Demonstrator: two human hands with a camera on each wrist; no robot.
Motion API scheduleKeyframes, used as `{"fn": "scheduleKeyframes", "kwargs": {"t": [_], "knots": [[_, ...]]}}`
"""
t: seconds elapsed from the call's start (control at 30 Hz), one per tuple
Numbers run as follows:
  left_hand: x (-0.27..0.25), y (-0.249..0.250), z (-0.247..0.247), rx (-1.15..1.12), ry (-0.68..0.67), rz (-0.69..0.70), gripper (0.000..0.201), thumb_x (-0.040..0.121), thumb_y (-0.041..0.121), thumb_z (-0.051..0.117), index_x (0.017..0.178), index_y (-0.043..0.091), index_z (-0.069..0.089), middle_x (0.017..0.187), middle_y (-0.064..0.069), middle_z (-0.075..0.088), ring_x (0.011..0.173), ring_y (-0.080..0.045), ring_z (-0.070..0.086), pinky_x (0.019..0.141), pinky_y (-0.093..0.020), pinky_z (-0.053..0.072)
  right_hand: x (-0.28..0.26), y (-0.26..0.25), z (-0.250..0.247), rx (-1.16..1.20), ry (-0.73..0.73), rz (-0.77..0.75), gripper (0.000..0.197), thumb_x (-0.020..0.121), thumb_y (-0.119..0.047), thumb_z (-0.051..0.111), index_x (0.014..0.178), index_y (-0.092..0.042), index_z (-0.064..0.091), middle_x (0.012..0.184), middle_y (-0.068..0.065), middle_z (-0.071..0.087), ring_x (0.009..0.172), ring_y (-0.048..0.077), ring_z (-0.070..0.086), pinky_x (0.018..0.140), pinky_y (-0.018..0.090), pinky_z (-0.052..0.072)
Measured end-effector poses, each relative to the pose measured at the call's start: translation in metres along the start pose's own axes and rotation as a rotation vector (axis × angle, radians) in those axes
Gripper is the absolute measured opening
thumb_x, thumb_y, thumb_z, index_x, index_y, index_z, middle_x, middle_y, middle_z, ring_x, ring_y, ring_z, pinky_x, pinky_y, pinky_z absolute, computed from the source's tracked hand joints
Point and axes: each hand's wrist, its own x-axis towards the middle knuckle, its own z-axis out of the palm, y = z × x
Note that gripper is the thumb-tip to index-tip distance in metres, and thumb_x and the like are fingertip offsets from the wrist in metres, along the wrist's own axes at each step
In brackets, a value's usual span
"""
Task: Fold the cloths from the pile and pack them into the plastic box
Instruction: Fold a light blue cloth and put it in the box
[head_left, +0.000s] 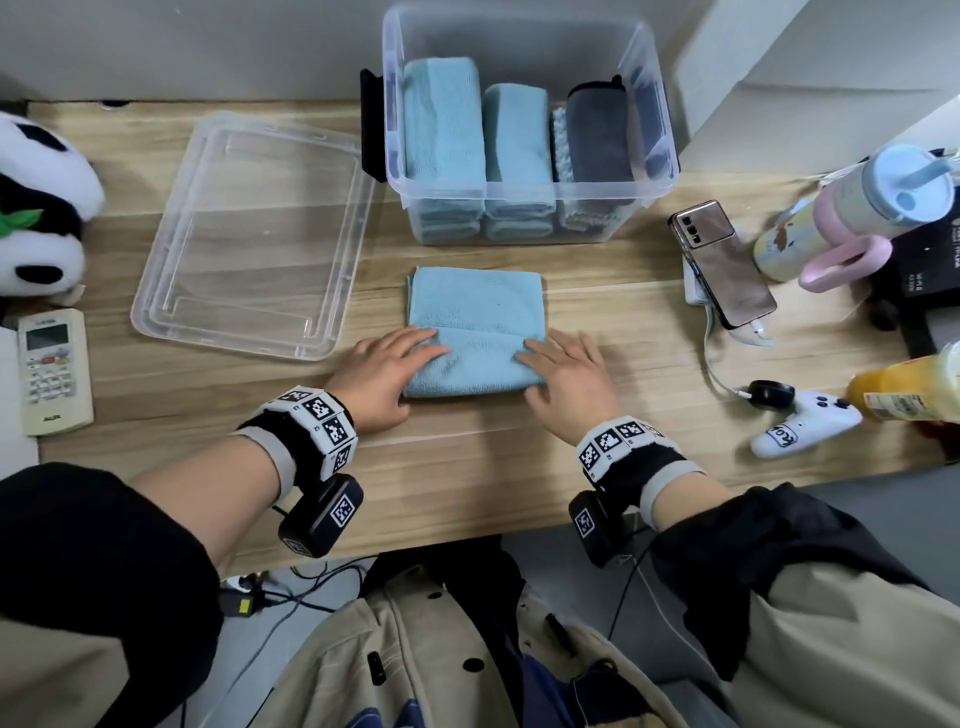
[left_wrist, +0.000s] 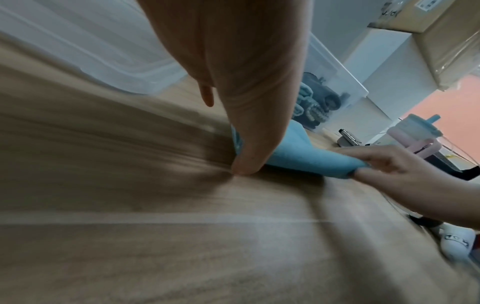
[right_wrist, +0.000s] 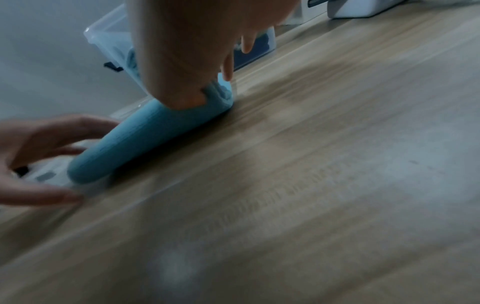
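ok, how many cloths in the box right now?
4 visible: two light blue on the left and middle, a textured blue-white one, a dark grey one on the right. More may be hidden.

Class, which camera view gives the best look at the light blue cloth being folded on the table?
The head view: the whole light blue cloth shows from above, near edge folded over. The left wrist view shows only its folded edge side-on; the right wrist view shows the rounded fold, blurred.
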Motion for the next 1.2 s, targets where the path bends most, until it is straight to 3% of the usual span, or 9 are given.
{"fn": "scheduleKeyframes", "kwargs": {"t": [0.1,0.17,0.23,0.33,0.57,0.7,1.03,1.13,1.2], "knots": [[0.002,-0.003,-0.001,-0.099,0.053,-0.032,0.076,0.073,0.015,0.065,0.141,0.031,0.033,0.153,0.007,0.027,0.142,-0.014,0.023,0.11,-0.038,0.022,0.004,-0.001,-0.012,0.254,0.021,0.156,0.041,0.078,-0.033,0.042,0.111,-0.02,0.064,0.112,0.001,0.068,0.118,0.023,0.054,0.115,0.034,0.021],[0.003,-0.004,0.0,-0.246,0.136,-0.036,0.061,0.073,0.009,0.064,0.13,0.025,0.051,0.14,0.003,0.049,0.133,-0.018,0.04,0.106,-0.037,0.028,0.007,0.003,-0.014,0.456,0.013,0.297,0.029,0.078,-0.033,0.049,0.104,-0.023,0.057,0.092,0.005,0.069,0.092,0.028,0.063,0.094,0.037,0.045],[0.005,-0.002,0.002,-0.381,0.215,-0.089,0.045,0.075,0.007,0.063,0.118,0.02,0.062,0.123,-0.004,0.063,0.118,-0.024,0.055,0.1,-0.037,0.039,0.007,0.005,-0.014,0.635,0.003,0.382,0.036,0.071,-0.041,0.059,0.104,-0.032,0.047,0.093,0.002,0.068,0.088,0.024,0.065,0.082,0.041,0.053],[0.007,0.002,0.007,-0.614,0.267,-0.254,0.034,0.085,0.013,0.061,0.119,0.013,0.061,0.116,-0.011,0.066,0.109,-0.027,0.06,0.093,-0.034,0.046,0.003,0.013,-0.001,0.699,-0.023,0.392,0.058,0.063,-0.053,0.067,0.112,-0.03,0.046,0.105,-0.002,0.067,0.097,0.017,0.065,0.089,0.04,0.053],[0.009,0.011,0.016,-0.739,0.333,-0.457,0.022,0.095,0.021,0.049,0.102,0.002,0.058,0.096,-0.017,0.067,0.082,-0.027,0.059,0.07,-0.025,0.037,0.006,0.013,0.018,0.659,0.026,0.456,0.043,0.071,-0.059,0.055,0.094,-0.023,0.059,0.092,0.002,0.073,0.088,0.02,0.068,0.081,0.046,0.053],[0.015,0.014,0.015,-0.704,0.343,-0.566,0.026,0.095,0.022,0.05,0.106,0.001,0.06,0.105,-0.018,0.067,0.098,-0.031,0.061,0.077,-0.028,0.041,0.011,0.003,0.009,0.559,0.037,0.506,0.024,0.087,-0.036,0.061,0.095,-0.013,0.062,0.095,0.007,0.072,0.092,0.023,0.066,0.079,0.036,0.052],[0.022,0.017,0.009,-0.662,0.343,-0.625,0.023,0.091,0.026,0.055,0.105,0.007,0.056,0.087,-0.006,0.061,0.087,-0.028,0.06,0.073,-0.03,0.043,0.022,-0.011,-0.006,0.388,-0.157,0.635,0.018,0.08,-0.028,0.063,0.087,-0.014,0.055,0.085,0.008,0.062,0.089,0.028,0.062,0.066,0.025,0.037],[0.023,0.011,0.006,-0.638,0.345,-0.599,0.023,0.09,0.029,0.055,0.104,0.011,0.056,0.084,0.0,0.057,0.081,-0.024,0.056,0.069,-0.027,0.038,0.022,-0.013,-0.003,0.364,-0.346,0.607,0.04,0.074,-0.04,0.066,0.097,-0.008,0.062,0.094,0.012,0.065,0.088,0.027,0.063,0.066,0.027,0.039],[0.023,0.006,0.004,-0.642,0.361,-0.571,0.02,0.09,0.029,0.057,0.102,0.012,0.057,0.081,0.0,0.056,0.078,-0.022,0.054,0.068,-0.025,0.036,0.02,-0.012,-0.004,0.405,-0.277,0.636,0.06,0.068,-0.052,0.067,0.104,-0.006,0.055,0.097,0.007,0.062,0.09,0.025,0.06,0.071,0.031,0.045]]}}
